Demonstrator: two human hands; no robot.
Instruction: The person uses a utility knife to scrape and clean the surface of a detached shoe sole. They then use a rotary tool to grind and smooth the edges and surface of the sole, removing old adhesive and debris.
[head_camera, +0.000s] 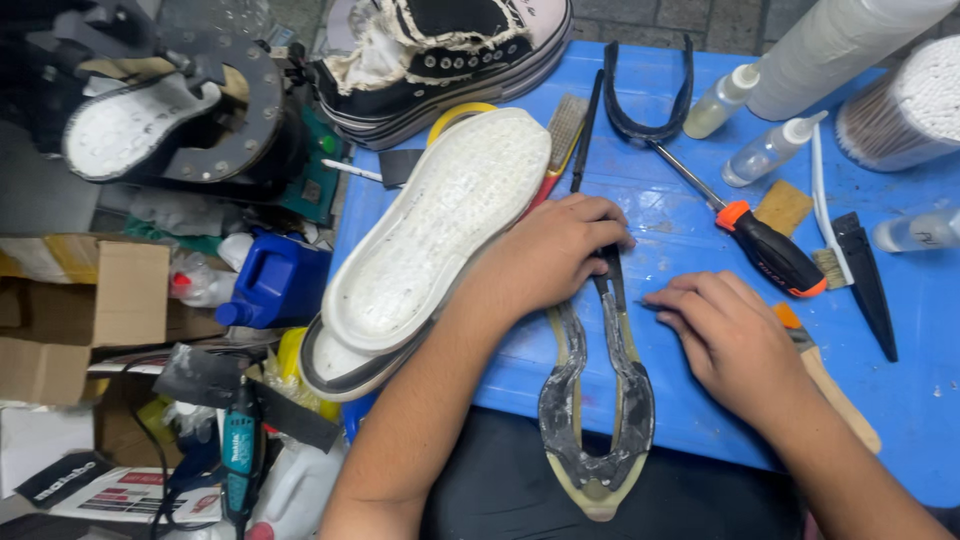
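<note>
Pressing down with my left hand (545, 255), I pin the narrow ends of a U-shaped rubber sole strip (597, 400) flat against the blue table (680, 230); the fingers curl over the strip's top, clamped on it. The strip lies lengthwise toward me, its dark, glue-stained inner face up, its closed end hanging just over the table's near edge. My right hand (730, 340) sits just beside the strip on its right, fingertips pinched together on something thin and small that I cannot make out.

Left of my left hand, a white shoe sole (440, 225) lies bottom-up, overhanging the table's left edge. Above it stands a black canvas sneaker (450, 55) with frayed white trim. A second, black sole strip (648, 95) lies at the far edge of the table, with a screwdriver (765, 250) with a black and orange handle running down from it. Two small clear squeeze bottles (770, 150) lie beyond that. A wooden-handled brush (830, 385) lies partly under my right wrist. Off the table to the left sits a blue jug (275, 280), with a teal rotary tool (240, 460) lower down.
</note>
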